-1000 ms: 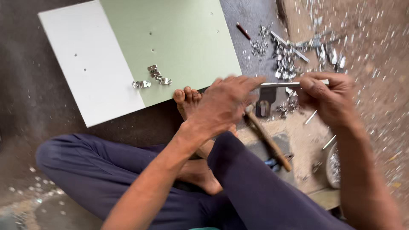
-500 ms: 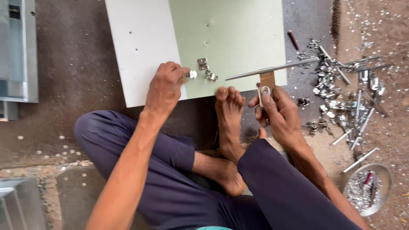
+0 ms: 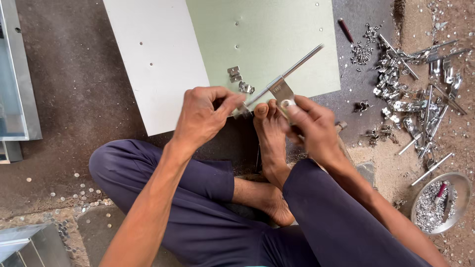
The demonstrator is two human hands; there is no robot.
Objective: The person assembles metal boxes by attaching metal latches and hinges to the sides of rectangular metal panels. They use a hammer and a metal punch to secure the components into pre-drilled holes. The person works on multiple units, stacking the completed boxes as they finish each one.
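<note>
My right hand point(image 3: 312, 124) grips a metal door bolt point(image 3: 286, 79), a long rod with a flat plate on it, slanting up to the right above my bare foot point(image 3: 270, 132). My left hand point(image 3: 204, 116) pinches a small silver metal piece point(image 3: 241, 111) at the rod's lower end. Two more small silver brackets point(image 3: 239, 80) lie on the pale green and white panel point(image 3: 163, 54) just above my hands.
A heap of metal bolts, rods and fittings point(image 3: 415, 99) lies on the sandy floor at right. A round metal dish of small screws point(image 3: 439, 203) sits at lower right. Metal frames point(image 3: 15, 84) stand at the left edge. My crossed legs fill the bottom.
My left hand left the brackets on the panel and came to the rod's end with a small piece. My right hand tilted the bolt up to the right.
</note>
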